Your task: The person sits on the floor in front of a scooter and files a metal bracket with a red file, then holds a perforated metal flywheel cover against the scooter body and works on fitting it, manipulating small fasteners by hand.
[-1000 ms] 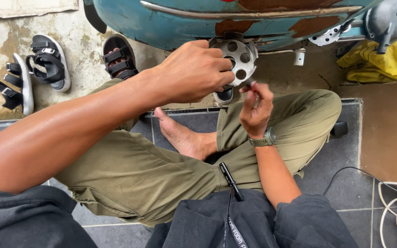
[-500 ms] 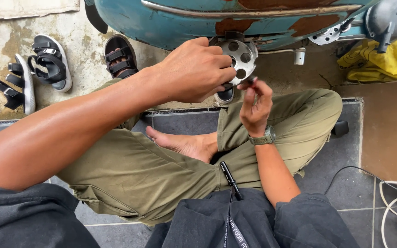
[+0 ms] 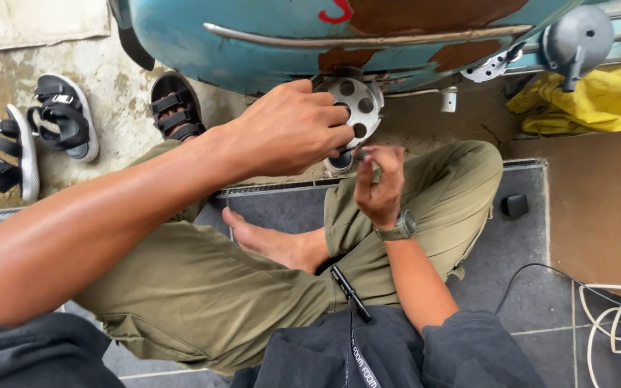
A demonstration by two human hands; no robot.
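My left hand (image 3: 292, 129) grips a round silver metal disc with several holes (image 3: 359, 102), which sits under the rusty teal scooter body (image 3: 267, 32). My right hand (image 3: 379, 188), with a green watch (image 3: 401, 228) on its wrist, is raised just below the disc. Its thumb and fingertips are pinched together at the disc's lower edge, on something too small to identify. I sit cross-legged in olive trousers (image 3: 203, 287), with one bare foot (image 3: 271, 241) showing between my arms.
Black sandals (image 3: 62, 126) lie on the concrete at left, and another (image 3: 174, 108) lies by the scooter. A yellow cloth (image 3: 591, 100) and a grey metal part (image 3: 575, 36) are at the upper right. White cables (image 3: 612, 316) lie at the lower right. A black pen (image 3: 350, 293) rests on my lap.
My right hand has shifted slightly left and closer to the disc's lower edge. My left hand keeps its grip on the disc, and my bare foot has slid a little left.
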